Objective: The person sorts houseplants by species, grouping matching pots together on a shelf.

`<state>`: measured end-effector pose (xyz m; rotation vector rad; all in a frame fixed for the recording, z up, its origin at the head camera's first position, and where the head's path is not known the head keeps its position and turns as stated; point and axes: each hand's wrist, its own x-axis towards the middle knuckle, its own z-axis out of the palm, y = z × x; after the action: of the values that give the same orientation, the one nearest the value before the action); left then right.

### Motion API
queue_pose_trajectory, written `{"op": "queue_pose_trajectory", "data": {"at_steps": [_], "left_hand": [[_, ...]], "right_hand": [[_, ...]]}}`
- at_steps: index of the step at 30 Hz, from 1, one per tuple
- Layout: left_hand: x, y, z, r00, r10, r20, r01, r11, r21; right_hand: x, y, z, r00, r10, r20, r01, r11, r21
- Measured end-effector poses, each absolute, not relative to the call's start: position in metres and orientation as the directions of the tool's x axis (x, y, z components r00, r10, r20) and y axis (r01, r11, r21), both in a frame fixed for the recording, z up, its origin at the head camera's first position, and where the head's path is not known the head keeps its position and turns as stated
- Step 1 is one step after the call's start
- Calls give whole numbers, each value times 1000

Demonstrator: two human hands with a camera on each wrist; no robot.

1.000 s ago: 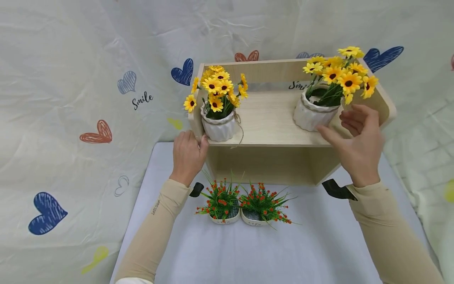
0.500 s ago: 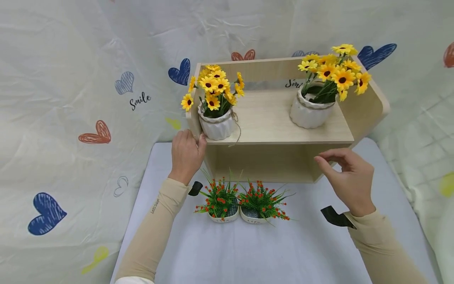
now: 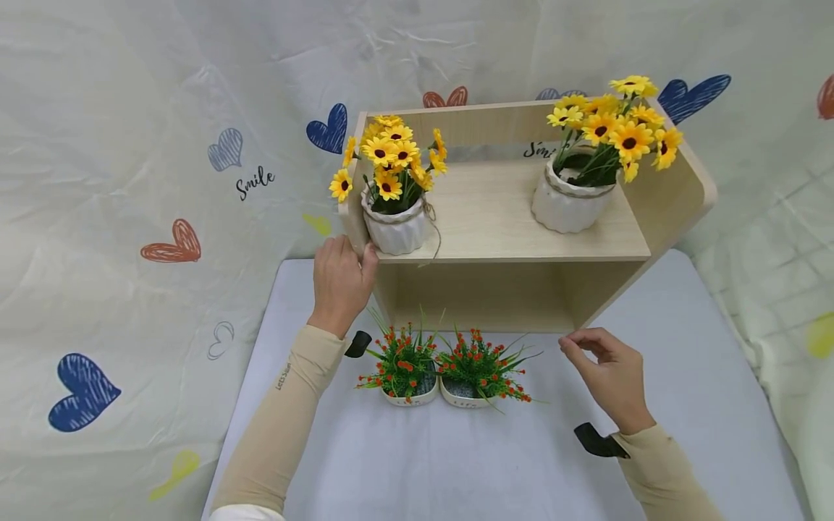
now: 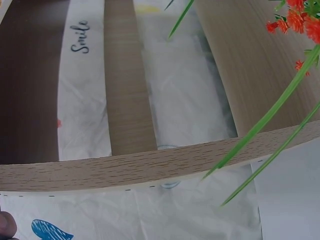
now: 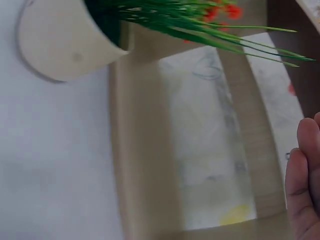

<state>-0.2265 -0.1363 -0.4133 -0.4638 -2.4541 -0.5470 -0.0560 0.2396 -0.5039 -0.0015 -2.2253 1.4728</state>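
Note:
My left hand (image 3: 342, 282) grips the left side panel of a light wooden shelf (image 3: 495, 217) at its front corner, thumb at the front edge. On the shelf's upper board stand two white pots of yellow sunflowers, a left pot (image 3: 397, 230) and a right pot (image 3: 567, 206). Low in front of the shelf, my right hand (image 3: 612, 373) is in the air with fingers loosely bent, thumb near the index fingertip and nothing held. To its left, two small white pots of red flowers sit side by side, the nearer being the right one (image 3: 468, 402).
A white cloth (image 3: 508, 470) covers the table. Behind hangs a pale sheet (image 3: 130, 108) printed with hearts and "Smile". The shelf's lower compartment (image 3: 482, 293) faces me. Long grass blades (image 4: 265, 120) cross the left wrist view.
My right hand has left the right sunflower pot and come down toward me, to the right of the red flower pots. My left hand has kept its grip on the shelf.

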Motion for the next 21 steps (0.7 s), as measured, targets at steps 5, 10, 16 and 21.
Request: {"op": "queue_pose_trajectory", "data": {"at_steps": [5,10,16,21], "left_hand": [[-227,-137,-414,-774,189,604,432,856,285],[-227,-134,-415,-765,197,613,447,848,284],[-228,-134,-415,-757,210,618,456,848,271],[-228,-136,-415,-759,207,618,450,852,268]], "right_hand": [[-51,236,-526,-923,265,279,-143,438,-888],[-40,233,-545,-941,275,197,-49,465,-884],[-30,226,-568,-967,201,155,-41,480,-876],[-28,218,-586,-979,112,169,-101,453,-886]]}}
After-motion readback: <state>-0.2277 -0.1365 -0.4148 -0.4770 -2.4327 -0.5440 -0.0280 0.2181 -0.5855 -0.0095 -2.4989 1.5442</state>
